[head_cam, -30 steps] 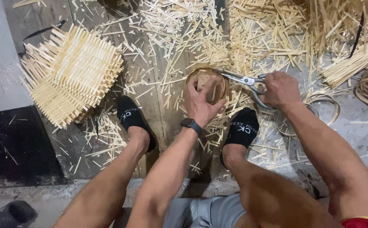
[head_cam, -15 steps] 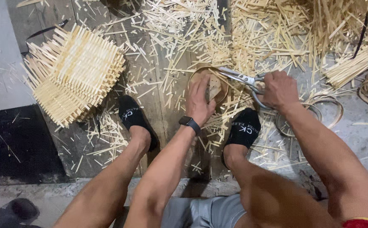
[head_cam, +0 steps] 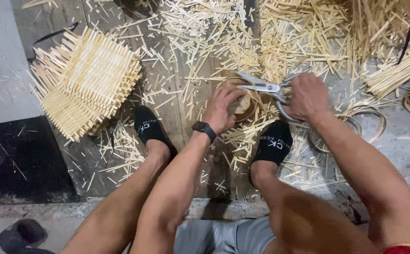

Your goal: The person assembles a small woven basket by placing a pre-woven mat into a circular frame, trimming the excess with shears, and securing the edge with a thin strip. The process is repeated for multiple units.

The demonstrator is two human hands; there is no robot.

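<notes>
Floor: I sit over a dark wooden floor (head_cam: 181, 141) with cut bamboo bits (head_cam: 205, 33) spread all over it. That many bits makes me think a lot of snipping is already done.
Woven mat: a big flat woven bamboo piece (head_cam: 89, 82) lies well apart on my left side. Loose stick ends poke out all round it, so I think its edges are not trimmed yet.
Long sticks: a bundle of long uncut strips (head_cam: 398, 70) lies at the far right. I think that is stuff not used yet.
Hoops: thin bent bamboo rings (head_cam: 365, 122) lie on the floor just beside my right wrist.
My feet: my two feet in black socks (head_cam: 151, 129) rest on the floor, and the work sits between them, a bit further out.
Left hand: my left hand (head_cam: 221, 110) is curled round the small round woven piece (head_cam: 242, 101) and holds it tight. A black watch is on that wrist.
Right hand: my right hand (head_cam: 308, 96) is closed round the handles of the metal scissors (head_cam: 261, 87).
Scissors: the blades point left and lie across the top edge of the round piece. I cannot tell if they are cutting a stick right now.
Round piece: it looks small and tidy where I can see it. My hand hides most of it, so how much rim is left to snip I cannot tell.
</notes>
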